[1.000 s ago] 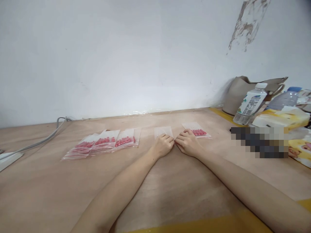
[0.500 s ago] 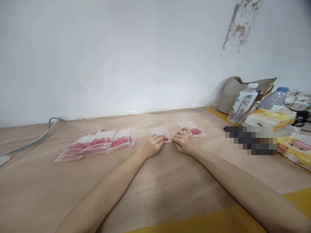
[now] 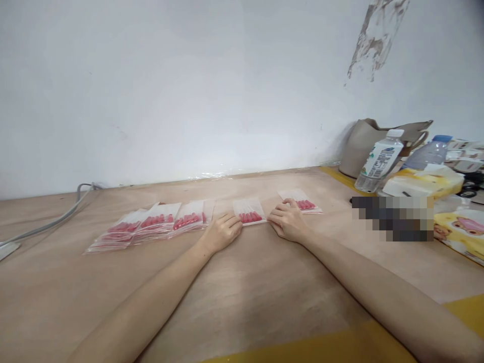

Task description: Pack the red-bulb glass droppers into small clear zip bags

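A small clear zip bag (image 3: 248,210) with several red pieces in it lies flat in front of me, its near edge towards my hands. My left hand (image 3: 222,233) is closed at the bag's near left corner, fingers together. At the opposite corner, my right hand (image 3: 286,221) pinches the near edge, its thumb mostly hidden. Just behind the right hand rests another zip bag (image 3: 298,200) of red pieces, partly covered by the fingers. To the left lie overlapping stacks of similar filled bags (image 3: 157,222).
Brown covering spreads over the table (image 3: 242,297), with yellow tape (image 3: 310,348) along the front. On the right stand a labelled bottle (image 3: 380,161), a grey-brown bag (image 3: 357,148) and a yellow-white tissue pack (image 3: 423,182). A grey cable (image 3: 45,227) runs along the left.
My left hand has slid left along the near edge of the middle bag, uncovering its red pieces. My right hand has stayed at the right corner.
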`<act>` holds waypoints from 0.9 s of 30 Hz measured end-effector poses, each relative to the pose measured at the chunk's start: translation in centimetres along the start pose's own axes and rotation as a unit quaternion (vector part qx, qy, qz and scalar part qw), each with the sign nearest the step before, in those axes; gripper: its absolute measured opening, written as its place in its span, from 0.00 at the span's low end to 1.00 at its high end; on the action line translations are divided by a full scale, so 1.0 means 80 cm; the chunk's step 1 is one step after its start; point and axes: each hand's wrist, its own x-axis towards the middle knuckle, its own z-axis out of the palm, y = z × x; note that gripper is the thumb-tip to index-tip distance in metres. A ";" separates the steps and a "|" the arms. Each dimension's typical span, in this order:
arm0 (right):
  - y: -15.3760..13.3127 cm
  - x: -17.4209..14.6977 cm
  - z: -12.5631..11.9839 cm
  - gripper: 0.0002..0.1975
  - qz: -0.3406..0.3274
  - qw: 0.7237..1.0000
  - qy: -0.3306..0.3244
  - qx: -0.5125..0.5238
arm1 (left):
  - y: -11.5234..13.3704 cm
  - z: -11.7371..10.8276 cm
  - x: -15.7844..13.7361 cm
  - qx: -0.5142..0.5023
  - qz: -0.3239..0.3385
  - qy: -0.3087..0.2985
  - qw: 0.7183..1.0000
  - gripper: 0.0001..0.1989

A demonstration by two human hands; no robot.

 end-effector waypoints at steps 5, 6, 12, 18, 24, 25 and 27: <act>0.001 0.000 0.001 0.11 -0.006 1.000 0.009 -0.003 | 0.001 0.001 0.001 0.014 -0.045 -0.029 0.998 0.13; 0.001 0.000 0.002 0.11 -0.006 1.000 0.010 -0.004 | 0.001 0.002 0.002 0.017 -0.053 -0.037 0.998 0.13; 0.004 -0.003 0.005 0.11 -0.006 1.000 0.011 0.000 | 0.002 0.006 0.006 0.025 -0.084 -0.080 0.993 0.08; 0.007 -0.006 0.005 0.10 -0.011 1.000 0.005 0.008 | 0.004 0.004 0.005 0.021 -0.088 -0.092 0.992 0.07; -0.003 0.003 0.008 0.11 0.015 1.000 0.010 -0.015 | 0.005 0.004 0.005 0.006 -0.093 -0.080 0.992 0.08; -0.006 0.006 0.009 0.11 0.021 0.999 0.008 -0.025 | 0.005 0.004 0.005 0.003 -0.092 -0.077 0.993 0.08; -0.013 0.010 0.012 0.09 0.032 0.998 -0.005 -0.044 | 0.006 0.004 0.005 -0.001 -0.087 -0.072 0.994 0.09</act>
